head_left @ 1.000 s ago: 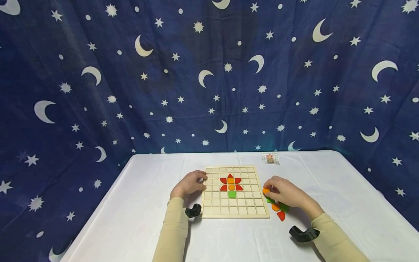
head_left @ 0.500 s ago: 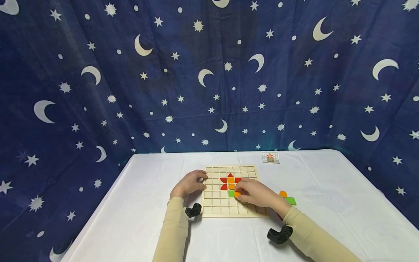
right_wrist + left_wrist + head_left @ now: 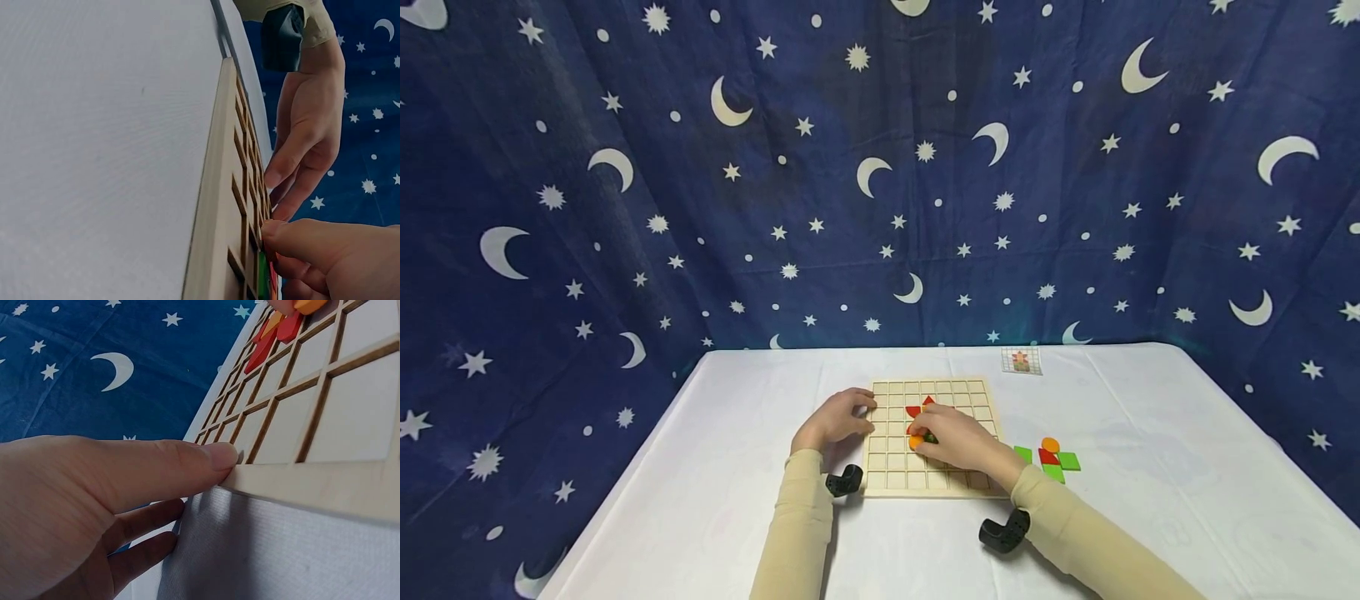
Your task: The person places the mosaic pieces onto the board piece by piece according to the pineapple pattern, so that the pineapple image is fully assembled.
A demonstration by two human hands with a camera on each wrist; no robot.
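A light wooden grid board (image 3: pixel 897 481) lies on the white-covered table. My left hand (image 3: pixel 835 421) touches its left edge; in the left wrist view, the straight thumb (image 3: pixel 215 456) rests on the board's rim. Over the middle of the grid, my right hand (image 3: pixel 958 437) pinches an orange round piece (image 3: pixel 915 443) between thumb and fingers. Red pieces (image 3: pixel 913 412) of a flower shape show beyond the fingers. A green square (image 3: pixel 263 275) lies in the grid beneath that hand, seen in the right wrist view. The rest of the pattern is mostly hidden.
Right of the board lie loose flat pieces: an orange disc (image 3: pixel 1051 445), a red piece (image 3: pixel 1048 457) and several green ones (image 3: pixel 1070 462). A small pattern card (image 3: pixel 1022 360) sits at the table's back. A dark blue star-and-moon curtain (image 3: pixel 820 167) hangs behind.
My right hand has picked up the orange round piece from the loose pieces at the right and carried it left across the board, past the green square. My left hand has stayed at the edge.
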